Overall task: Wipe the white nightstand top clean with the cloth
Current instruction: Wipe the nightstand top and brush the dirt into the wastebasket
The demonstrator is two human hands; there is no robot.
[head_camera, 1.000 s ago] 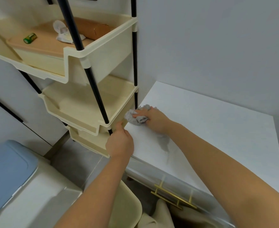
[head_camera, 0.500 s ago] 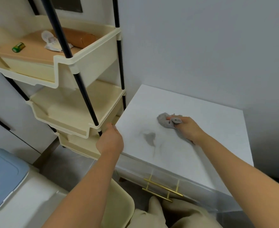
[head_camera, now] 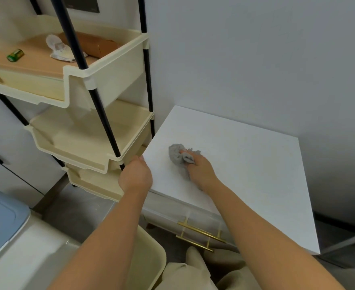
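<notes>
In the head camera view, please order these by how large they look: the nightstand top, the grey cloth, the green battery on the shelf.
1. nightstand top
2. grey cloth
3. green battery, clearly smallest, though it lies farther from the camera.

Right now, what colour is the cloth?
Grey cloth, bunched under the right hand; head view.

White nightstand top (head_camera: pixel 245 164) carries the grey cloth (head_camera: pixel 177 155), bunched under the right hand (head_camera: pixel 199 170), on the left half of the surface. Left hand (head_camera: pixel 135 176) grips the top's front-left corner edge. Rest of the surface, right of and beyond the right hand, is bare white. Left of the left hand: cream tiered rack (head_camera: pixel 101 84); its upper shelf holds a green battery (head_camera: pixel 15 55), a crumpled white wrapper (head_camera: pixel 59 49) and a brown box (head_camera: pixel 97 45). The shelf just beside the left hand is bare.
</notes>
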